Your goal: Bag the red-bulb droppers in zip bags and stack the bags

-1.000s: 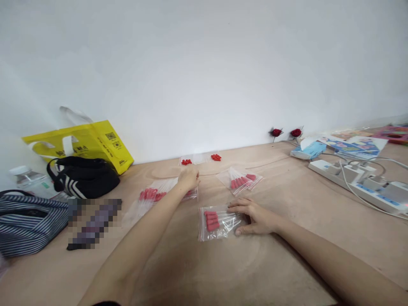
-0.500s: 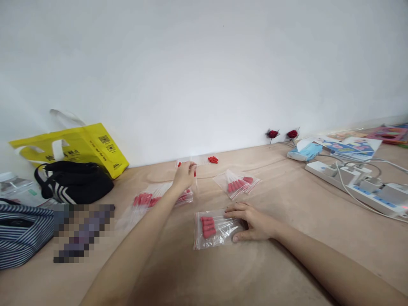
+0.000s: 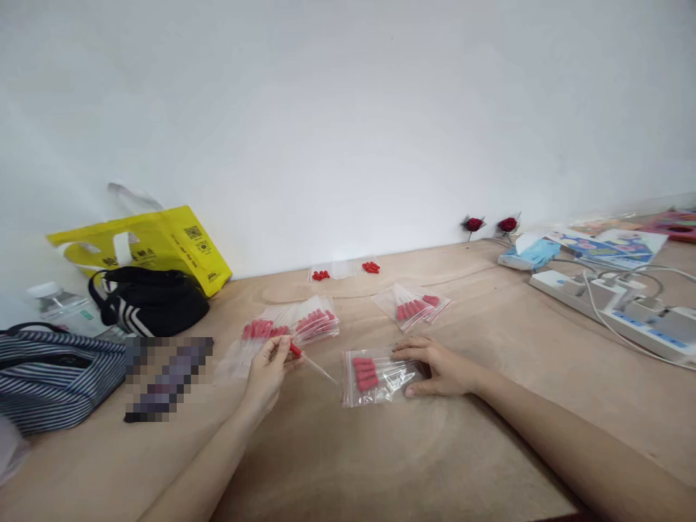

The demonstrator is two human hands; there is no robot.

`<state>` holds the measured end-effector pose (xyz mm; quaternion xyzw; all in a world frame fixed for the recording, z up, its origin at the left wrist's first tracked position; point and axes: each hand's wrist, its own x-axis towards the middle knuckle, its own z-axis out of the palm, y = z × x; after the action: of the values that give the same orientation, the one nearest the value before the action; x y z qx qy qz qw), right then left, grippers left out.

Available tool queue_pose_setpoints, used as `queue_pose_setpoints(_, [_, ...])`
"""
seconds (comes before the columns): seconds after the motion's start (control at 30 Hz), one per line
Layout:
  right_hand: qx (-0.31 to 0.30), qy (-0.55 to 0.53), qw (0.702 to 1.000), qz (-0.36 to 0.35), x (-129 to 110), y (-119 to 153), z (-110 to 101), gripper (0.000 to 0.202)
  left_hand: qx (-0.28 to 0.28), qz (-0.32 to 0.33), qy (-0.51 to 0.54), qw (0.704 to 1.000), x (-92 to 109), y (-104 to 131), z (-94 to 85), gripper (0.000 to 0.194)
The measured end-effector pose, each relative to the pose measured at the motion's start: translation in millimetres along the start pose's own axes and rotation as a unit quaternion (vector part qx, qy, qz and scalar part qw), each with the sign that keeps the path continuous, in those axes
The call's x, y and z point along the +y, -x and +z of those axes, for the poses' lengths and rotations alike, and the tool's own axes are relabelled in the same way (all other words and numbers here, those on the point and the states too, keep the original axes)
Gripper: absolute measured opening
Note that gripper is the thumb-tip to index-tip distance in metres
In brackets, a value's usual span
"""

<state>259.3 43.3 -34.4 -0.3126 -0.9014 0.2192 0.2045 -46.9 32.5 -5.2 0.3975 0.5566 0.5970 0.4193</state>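
Between the thumb and fingers of my left hand (image 3: 270, 368) is a red-capped clear dropper (image 3: 320, 368), its thin tip pointing right. My right hand (image 3: 435, 368) rests on the right end of a clear zip bag (image 3: 356, 395) that lies flat, with several red-capped droppers inside; its fingers are apart. Behind my left hand lie overlapping bags of red-capped droppers (image 3: 315, 322). Another fanned group of bags (image 3: 413, 308) lies behind the right hand. Near the wall, small red pieces (image 3: 320, 275) and more red pieces (image 3: 371, 267) lie on clear bags.
At the left are a yellow bag (image 3: 163, 246), a black pouch (image 3: 163, 301), a striped bag (image 3: 65, 380) and a clear bottle (image 3: 70, 308). To the right are a power strip (image 3: 614, 312) with cables, a blue tissue pack (image 3: 528, 255) and two red flowers (image 3: 507, 225).
My left hand has come back from the small red pieces near the wall and now holds a red-capped dropper. My right hand stays on the bag. The view has shifted slightly.
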Motion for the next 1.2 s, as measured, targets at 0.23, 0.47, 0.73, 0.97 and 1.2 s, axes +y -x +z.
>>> queue_pose_setpoints(0.23, [0.001,0.006,1.000,0.003,1,1,1,0.065,-0.030,-0.024,0.028,0.999,-8,2,6.5,0.044])
queue_pose_setpoints(0.47, [0.000,0.006,1.000,-0.004,2,1,0,0.066,-0.055,-0.031,-0.001,0.998,-12,13,6.1,0.041])
queue_pose_setpoints(0.73, [0.004,0.001,1.000,-0.004,0,1,-1,0.065,-0.125,-0.057,-0.095,0.986,-10,24,-6.2,0.039])
queue_pose_setpoints(0.97, [0.003,-0.003,1.000,-0.007,1,0,0,0.065,-0.121,-0.075,-0.098,0.985,-7,31,-10.7,0.040])
queue_pose_setpoints(1.2, [-0.002,-0.003,1.000,0.001,1,1,-1,0.066,-0.200,-0.080,-0.136,0.967,-8,46,-11.0,0.030])
